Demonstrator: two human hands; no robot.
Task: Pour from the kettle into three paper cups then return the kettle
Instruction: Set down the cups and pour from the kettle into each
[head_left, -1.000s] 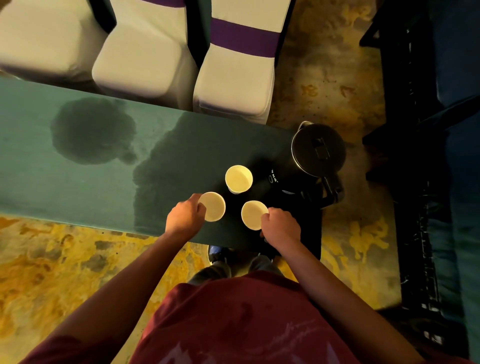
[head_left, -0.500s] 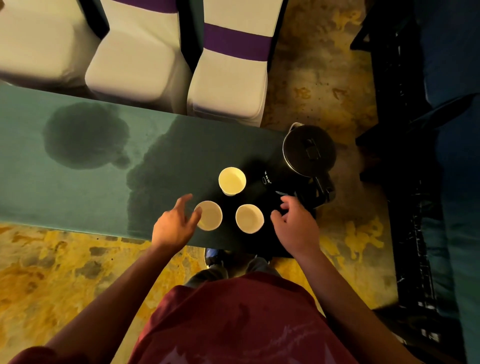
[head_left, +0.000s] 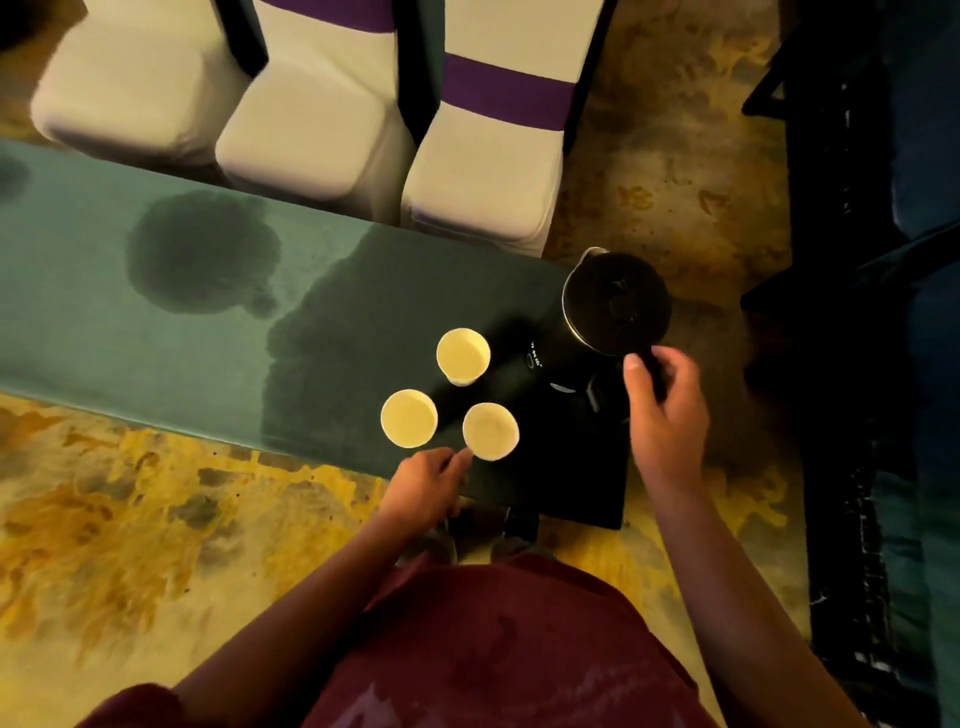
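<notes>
One kettle handle (head_left: 647, 371) behind fingers (head_left: 636, 366)

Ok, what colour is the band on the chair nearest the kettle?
Purple band across the white-covered chair, clearest in the head view.

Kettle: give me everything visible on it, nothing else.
The kettle is black and round, seen from above, with a thin shiny metal rim around a dark closed lid that has a small latch at its centre. A pale spout lip shows at its far edge. Small white print marks its side. It stands upright at the right end of the green table, right of the three paper cups. The right hand curls around its handle on the near side; whether the grip has closed is unclear.
</notes>
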